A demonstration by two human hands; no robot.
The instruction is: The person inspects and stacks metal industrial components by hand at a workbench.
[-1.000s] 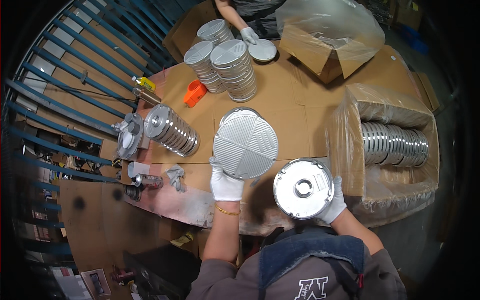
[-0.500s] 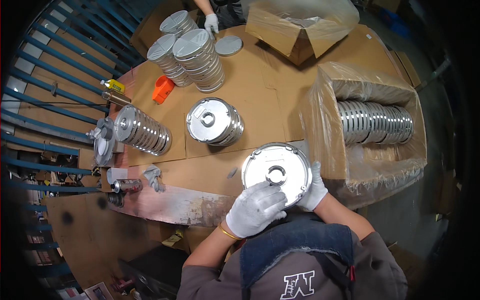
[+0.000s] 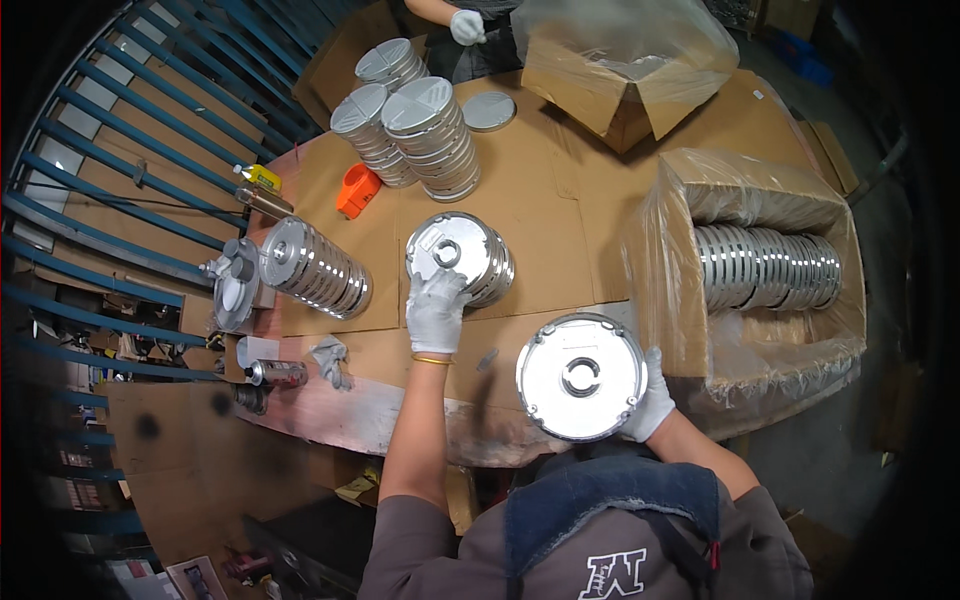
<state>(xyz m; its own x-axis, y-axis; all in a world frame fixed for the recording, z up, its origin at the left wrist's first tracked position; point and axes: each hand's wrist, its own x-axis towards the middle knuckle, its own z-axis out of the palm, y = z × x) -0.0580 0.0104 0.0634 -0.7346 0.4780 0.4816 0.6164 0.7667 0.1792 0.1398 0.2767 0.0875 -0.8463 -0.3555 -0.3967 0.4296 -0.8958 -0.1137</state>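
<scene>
My right hand (image 3: 651, 402), in a white glove, holds a round silvery metal disc (image 3: 548, 375) by its right edge, in front of my body. The disc has a round hub with a hole and small lugs around its rim; most of my right fingers are hidden beneath it. My gloved left hand (image 3: 437, 312) reaches forward to a short stack of similar discs (image 3: 495, 275). Its fingers lie spread on the near part of the top disc (image 3: 425, 243), beside the hub.
A taller disc stack (image 3: 318, 270) stands left. Farther back are several lid stacks (image 3: 440, 150), an orange tool (image 3: 357, 190) and a single lid (image 3: 489, 111). A lined carton (image 3: 680, 340) holds discs at right; another open carton (image 3: 570, 95) stands behind. A co-worker's gloved hand (image 3: 467, 27) shows at the far edge.
My left hand has left the held disc and moved forward and left onto the short stack. My right hand keeps the disc. The co-worker's hand has lifted away from the lids.
</scene>
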